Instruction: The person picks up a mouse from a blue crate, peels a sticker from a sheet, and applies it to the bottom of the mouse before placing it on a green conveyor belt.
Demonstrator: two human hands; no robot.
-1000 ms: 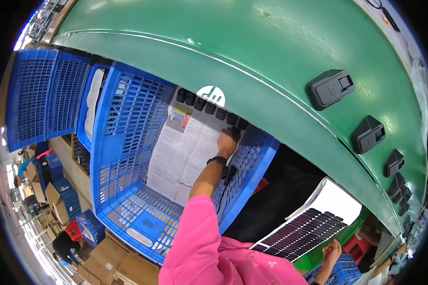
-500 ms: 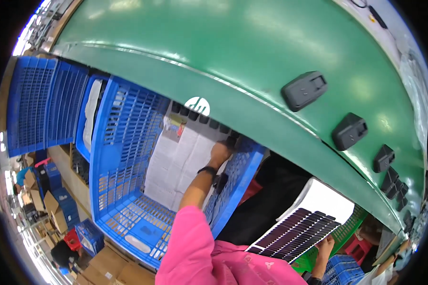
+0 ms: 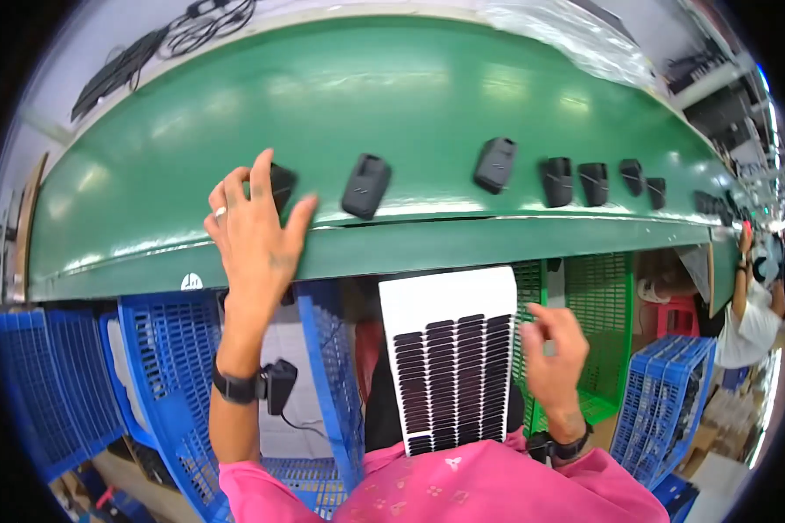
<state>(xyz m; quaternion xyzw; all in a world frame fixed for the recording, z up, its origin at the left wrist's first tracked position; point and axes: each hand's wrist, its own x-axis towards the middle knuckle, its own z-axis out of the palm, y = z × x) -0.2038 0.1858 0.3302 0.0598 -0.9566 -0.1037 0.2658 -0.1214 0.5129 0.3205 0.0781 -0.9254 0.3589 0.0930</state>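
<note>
My left hand [image 3: 257,231] is over the near part of the green bench, its fingers spread and stretched. A black plastic device [image 3: 281,185] lies between its thumb and forefinger, partly hidden; no grip on it shows. My right hand [image 3: 556,356] is low on the right with curled fingers, thumb and forefinger close together; whatever they pinch cannot be made out. Just left of it, a white sheet of dark labels [image 3: 449,301] rests in front of my pink top. Another black device [image 3: 366,186] sits right of my left hand, and a third device [image 3: 495,166] farther right.
Several more black devices [image 3: 557,181] stand in a row along the green bench [image 3: 410,96]. Blue crates [image 3: 161,349] are under its edge on the left, a green crate [image 3: 604,331] on the right. Cables [image 3: 205,30] lie at the back. Another person [image 3: 750,305] works far right.
My left hand has come up out of the blue crate onto the bench. My right hand has left the label sheet's lower edge and is now beside it. The view has turned right.
</note>
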